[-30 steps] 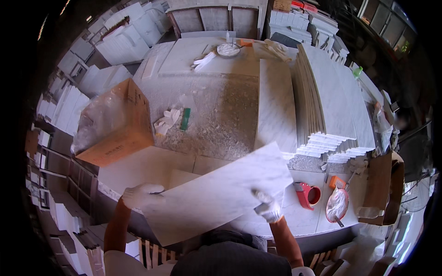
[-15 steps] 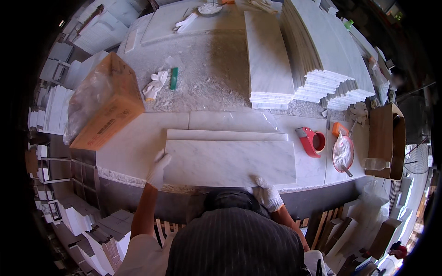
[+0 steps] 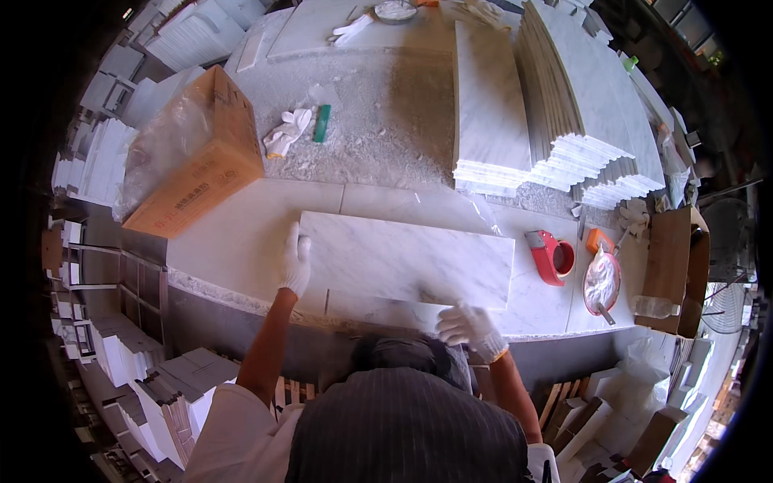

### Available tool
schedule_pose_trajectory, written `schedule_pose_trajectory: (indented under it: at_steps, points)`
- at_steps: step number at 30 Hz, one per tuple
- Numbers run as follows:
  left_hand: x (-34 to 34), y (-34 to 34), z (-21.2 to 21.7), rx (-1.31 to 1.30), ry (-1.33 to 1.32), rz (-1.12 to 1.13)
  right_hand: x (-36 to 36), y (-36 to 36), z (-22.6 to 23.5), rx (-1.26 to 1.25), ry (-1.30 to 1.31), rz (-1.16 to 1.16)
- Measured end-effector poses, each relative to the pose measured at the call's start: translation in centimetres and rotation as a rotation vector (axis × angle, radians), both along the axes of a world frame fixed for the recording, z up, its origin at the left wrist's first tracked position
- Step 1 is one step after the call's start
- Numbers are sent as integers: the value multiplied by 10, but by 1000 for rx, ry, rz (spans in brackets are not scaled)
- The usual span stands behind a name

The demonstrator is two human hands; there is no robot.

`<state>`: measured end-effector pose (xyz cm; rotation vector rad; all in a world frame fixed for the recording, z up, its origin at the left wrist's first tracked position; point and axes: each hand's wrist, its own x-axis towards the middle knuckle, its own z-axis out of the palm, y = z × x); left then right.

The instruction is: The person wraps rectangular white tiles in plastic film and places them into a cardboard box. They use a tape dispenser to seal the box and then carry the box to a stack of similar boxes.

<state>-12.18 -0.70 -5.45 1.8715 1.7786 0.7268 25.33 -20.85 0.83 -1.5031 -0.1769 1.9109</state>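
Observation:
A white, grey-veined marble slab [image 3: 403, 256] lies lengthwise across the near part of the worktop. My left hand [image 3: 296, 259], in a white knit glove, is closed at the slab's left end, its thumb beside the corner. Next to the near edge, toward the right end, is my right hand [image 3: 469, 328], also gloved. Its fingers are stretched out and a little apart, pointing left, and nothing shows in them. Whether they touch the slab is hard to tell. Clear plastic film [image 3: 475, 208] lies just behind the slab.
A red tape dispenser [image 3: 551, 258] and a red bowl of white paste [image 3: 601, 282] stand at right. At left leans an open cardboard box [image 3: 197, 181]. Farther back are a loose glove [image 3: 287, 133], a green block [image 3: 322, 124] and stacked marble slabs [image 3: 491, 105].
The front slab has moved away from me, and the second slab behind it no longer shows. My left hand went with it. My right hand has come off the near edge. The view shifted slightly.

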Motion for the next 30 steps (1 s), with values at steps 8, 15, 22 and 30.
schedule_pose_trajectory:
  at_steps: [8, 15, 22, 30]
  points:
    - [12, -7, 10, -107, 132, 119, 52, -19, -43, 258, -1180, -387]
    - [-13, 0, -30, -62, -20, 114, 41, -3, -56, 247, -1032, -203]
    - [1, 2, 1, -171, -55, 99, 40, -3, -48, 201, -1138, -14]
    - [-15, 12, 8, -235, -66, 35, 67, 41, -35, 416, -1358, 122]
